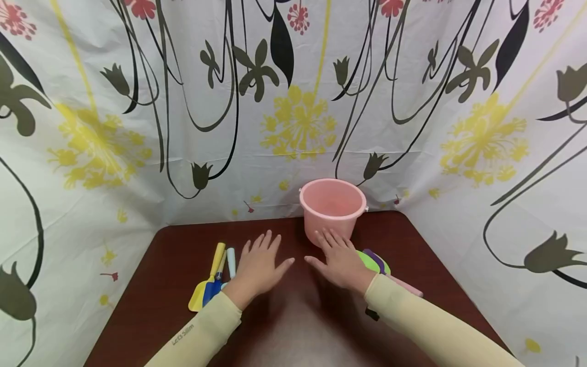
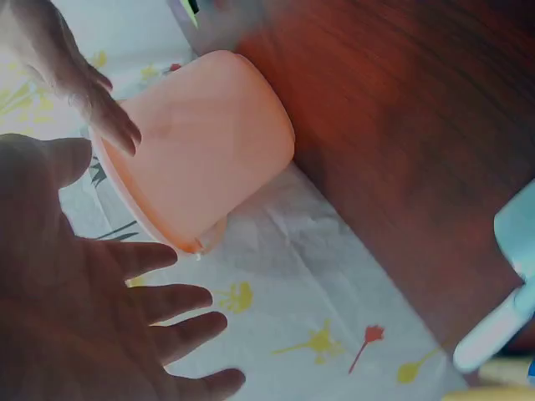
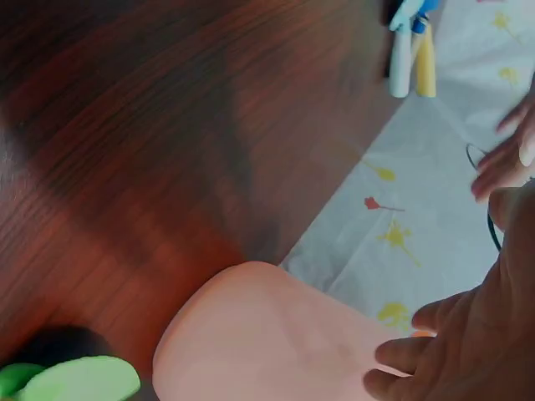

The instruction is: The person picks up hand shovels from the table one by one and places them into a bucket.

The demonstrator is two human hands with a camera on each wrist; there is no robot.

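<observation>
A pink bucket (image 1: pixel 326 224) stands upright at the back of the dark wooden table, its mouth facing up. My right hand (image 1: pixel 340 261) is held palm down with fingers spread, its fingertips overlapping the bucket's lower front in the head view. My left hand (image 1: pixel 258 264) hovers to the left, fingers straight and thumb out, holding nothing. Beside it lie a yellow toy shovel (image 1: pixel 198 295), a blue toy shovel (image 1: pixel 210 291) and a light blue handle (image 1: pixel 231 261). Partly hidden behind my right hand are a green piece (image 1: pixel 369 261), a purple piece (image 1: pixel 376 259) and a pink handle (image 1: pixel 405 285).
A white curtain (image 1: pixel 275 193) printed with flowers hangs behind the table and along both sides. The glossy tabletop (image 1: pixel 293 326) stretches toward me between my forearms. Light yellow sleeves (image 1: pixel 202 331) cover both arms.
</observation>
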